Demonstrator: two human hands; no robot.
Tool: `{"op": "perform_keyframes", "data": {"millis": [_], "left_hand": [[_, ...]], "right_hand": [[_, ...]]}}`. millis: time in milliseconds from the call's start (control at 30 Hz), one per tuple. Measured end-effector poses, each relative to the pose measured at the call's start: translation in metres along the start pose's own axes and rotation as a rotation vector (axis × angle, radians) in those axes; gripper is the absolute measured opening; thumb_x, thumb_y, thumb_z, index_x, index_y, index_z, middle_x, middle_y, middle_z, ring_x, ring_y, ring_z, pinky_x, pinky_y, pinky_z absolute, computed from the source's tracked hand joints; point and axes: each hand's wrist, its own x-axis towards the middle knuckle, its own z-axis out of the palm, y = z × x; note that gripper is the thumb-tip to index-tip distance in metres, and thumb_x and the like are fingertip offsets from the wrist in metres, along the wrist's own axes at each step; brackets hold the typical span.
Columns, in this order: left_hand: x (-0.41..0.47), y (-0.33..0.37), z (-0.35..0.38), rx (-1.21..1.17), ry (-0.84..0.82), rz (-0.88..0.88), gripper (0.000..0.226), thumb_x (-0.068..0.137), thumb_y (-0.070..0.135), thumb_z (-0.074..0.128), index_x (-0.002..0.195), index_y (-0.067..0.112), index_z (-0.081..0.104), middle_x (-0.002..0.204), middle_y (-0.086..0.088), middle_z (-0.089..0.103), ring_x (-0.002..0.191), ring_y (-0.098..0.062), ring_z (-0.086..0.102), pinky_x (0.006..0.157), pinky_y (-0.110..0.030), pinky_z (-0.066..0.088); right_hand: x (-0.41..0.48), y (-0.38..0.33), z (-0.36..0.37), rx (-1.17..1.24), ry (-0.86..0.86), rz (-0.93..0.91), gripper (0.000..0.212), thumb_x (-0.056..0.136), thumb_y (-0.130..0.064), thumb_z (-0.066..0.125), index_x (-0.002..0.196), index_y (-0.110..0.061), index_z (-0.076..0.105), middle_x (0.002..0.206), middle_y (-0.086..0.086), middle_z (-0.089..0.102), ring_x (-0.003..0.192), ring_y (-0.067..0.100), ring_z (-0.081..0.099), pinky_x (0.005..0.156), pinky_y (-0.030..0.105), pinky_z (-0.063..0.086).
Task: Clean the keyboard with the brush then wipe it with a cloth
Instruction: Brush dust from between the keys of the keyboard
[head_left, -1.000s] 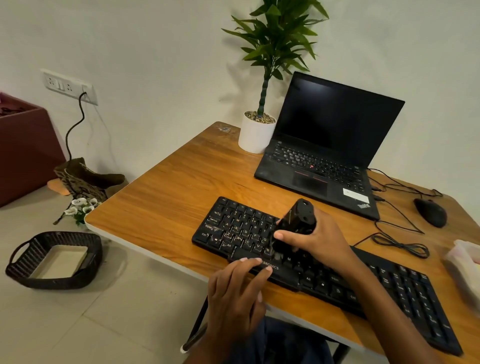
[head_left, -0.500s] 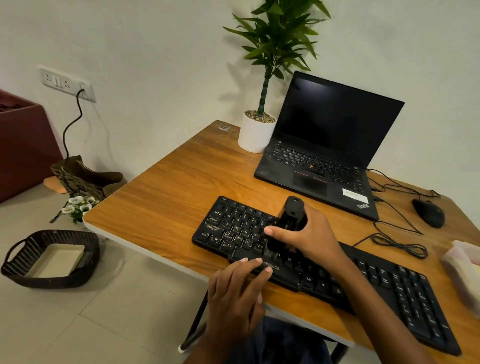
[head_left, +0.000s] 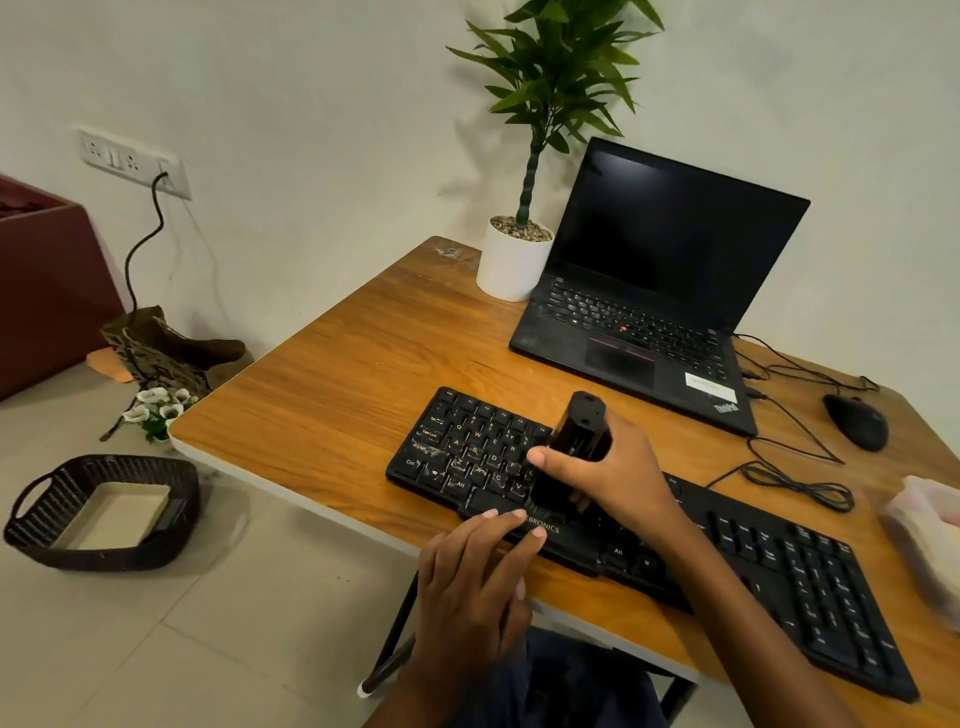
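My right hand (head_left: 618, 473) grips the black brush (head_left: 574, 447) upright on the keyboard (head_left: 779, 561); my left hand (head_left: 467, 587) presses spread fingers beside its "ZEBRONICS" print. The laptop (head_left: 649, 312) far behind reads "ThinkPad".

One keyboard (head_left: 779, 566), one brush (head_left: 576, 441), one laptop (head_left: 649, 312), one mouse (head_left: 856, 422)

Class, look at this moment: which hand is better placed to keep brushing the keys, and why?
Right. The right hand already grips the brush upright on the keyboard, while the left hand only steadies its front edge.
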Motion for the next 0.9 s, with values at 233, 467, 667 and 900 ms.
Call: {"op": "perform_keyframes", "data": {"millis": [233, 467, 667, 900], "left_hand": [[0.001, 0.001, 0.001, -0.002, 0.016, 0.002, 0.041, 0.079, 0.023, 0.043, 0.118, 0.027, 0.054, 0.124, 0.004, 0.051, 0.114, -0.015, 0.047, 0.086, -0.031, 0.031], [0.001, 0.001, 0.000, 0.002, 0.023, 0.005, 0.040, 0.079, 0.023, 0.043, 0.118, 0.026, 0.054, 0.124, 0.004, 0.050, 0.113, -0.015, 0.046, 0.085, -0.031, 0.031], [0.002, 0.001, -0.001, -0.001, 0.016, 0.007, 0.041, 0.079, 0.022, 0.043, 0.119, 0.026, 0.053, 0.124, 0.004, 0.050, 0.115, -0.015, 0.046, 0.087, -0.031, 0.030], [0.002, 0.001, -0.001, 0.000, 0.015, 0.007, 0.040, 0.079, 0.023, 0.044, 0.119, 0.026, 0.053, 0.124, 0.004, 0.050, 0.114, -0.015, 0.046, 0.086, -0.031, 0.031]], "right_hand": [[0.011, 0.006, -0.002, -0.135, 0.122, -0.133, 0.037, 0.062, -0.046, 0.077, 0.072, -0.026, 0.048, 0.066, -0.006, 0.058, 0.060, 0.007, 0.055, 0.053, 0.016, 0.042], [0.004, 0.006, 0.002, 0.040, -0.020, -0.052, 0.042, 0.060, -0.048, 0.080, 0.075, -0.022, 0.052, 0.068, -0.002, 0.060, 0.058, 0.011, 0.061, 0.045, 0.018, 0.045], [0.012, 0.004, 0.007, -0.066, 0.138, -0.092, 0.034, 0.066, -0.040, 0.079, 0.073, -0.026, 0.049, 0.068, -0.008, 0.059, 0.061, -0.005, 0.055, 0.054, 0.011, 0.042], [0.006, 0.005, 0.007, -0.008, 0.105, -0.042, 0.037, 0.064, -0.044, 0.076, 0.076, -0.020, 0.051, 0.070, -0.002, 0.062, 0.057, 0.009, 0.060, 0.049, 0.017, 0.046]]}}
